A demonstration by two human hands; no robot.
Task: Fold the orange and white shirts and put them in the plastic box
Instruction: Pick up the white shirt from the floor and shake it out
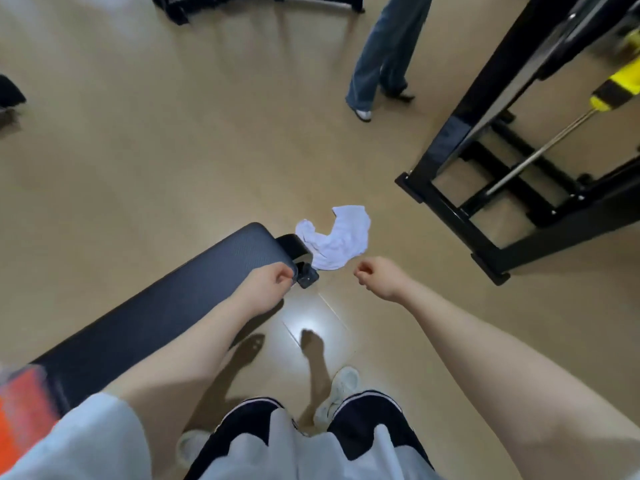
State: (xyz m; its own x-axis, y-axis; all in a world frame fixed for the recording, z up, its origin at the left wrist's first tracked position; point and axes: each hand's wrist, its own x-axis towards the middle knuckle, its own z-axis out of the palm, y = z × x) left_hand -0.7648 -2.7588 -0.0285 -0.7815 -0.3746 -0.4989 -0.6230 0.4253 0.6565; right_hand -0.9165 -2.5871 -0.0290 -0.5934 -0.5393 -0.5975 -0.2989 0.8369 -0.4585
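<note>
The white shirt [337,237] lies crumpled on the tan floor, partly draped over the far end of a black padded bench [156,306]. A blurred patch of orange cloth, the orange shirt [24,403], shows on the bench at the left edge. My left hand [268,282] hovers over the bench's far end, fingers curled, holding nothing I can see. My right hand [379,275] hangs just below the white shirt with curled fingers, empty. No plastic box is in view.
A black metal gym rack [519,188] with a steel bar and yellow-black grip stands at the right. Another person's legs in blue jeans [384,53] stand ahead. Dark equipment feet [256,1] sit at the top. My feet are on the floor below.
</note>
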